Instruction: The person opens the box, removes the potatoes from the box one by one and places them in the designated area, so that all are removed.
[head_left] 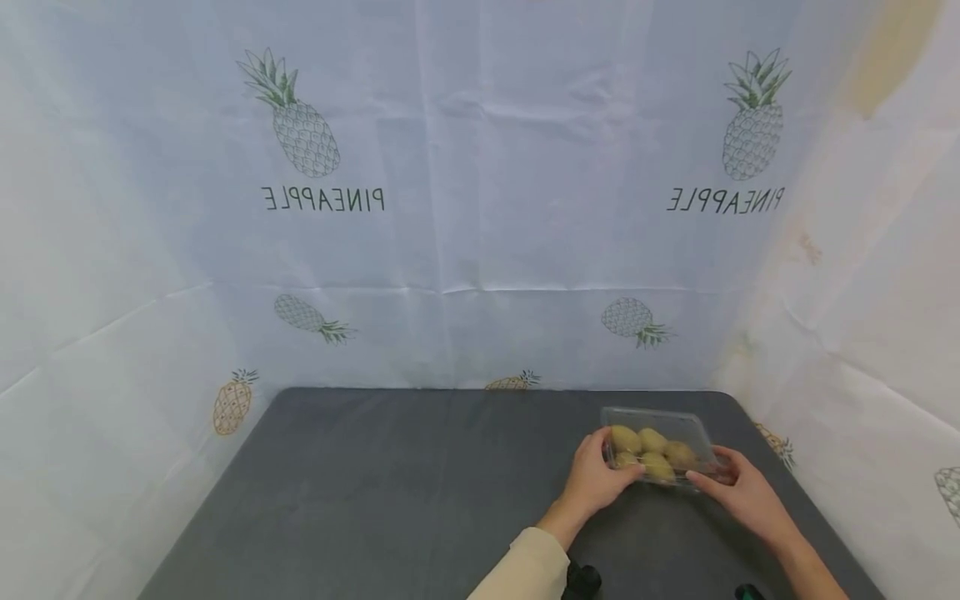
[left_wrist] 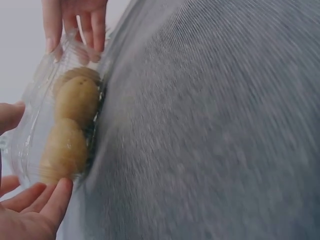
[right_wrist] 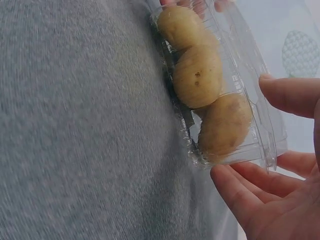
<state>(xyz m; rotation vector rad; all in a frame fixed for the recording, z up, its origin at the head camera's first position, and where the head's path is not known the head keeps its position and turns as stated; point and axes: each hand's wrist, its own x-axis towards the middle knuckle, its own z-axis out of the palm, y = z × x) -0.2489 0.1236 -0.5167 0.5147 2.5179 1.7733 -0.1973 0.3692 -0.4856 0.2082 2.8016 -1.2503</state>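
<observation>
A clear plastic clamshell box [head_left: 678,423] of potatoes [head_left: 658,467] is held between both hands near the right side of the dark table. The left hand [head_left: 596,477] grips its left end, thumb along the front and fingers at the side. At the other end the right hand [head_left: 746,496] holds it with thumb above and fingers below. Through the clear wall in the right wrist view, several pale yellow potatoes [right_wrist: 198,76] show inside. The box's underside lies right at the table surface. In the left wrist view, potatoes [left_wrist: 77,101] rest against the box's lower side.
The dark grey cloth-covered table [head_left: 360,483] stretches left of the hands. White cloth [head_left: 480,167] printed with pineapples hangs behind the table and along both sides. Small black objects [head_left: 581,579] show at the bottom edge near the wrists.
</observation>
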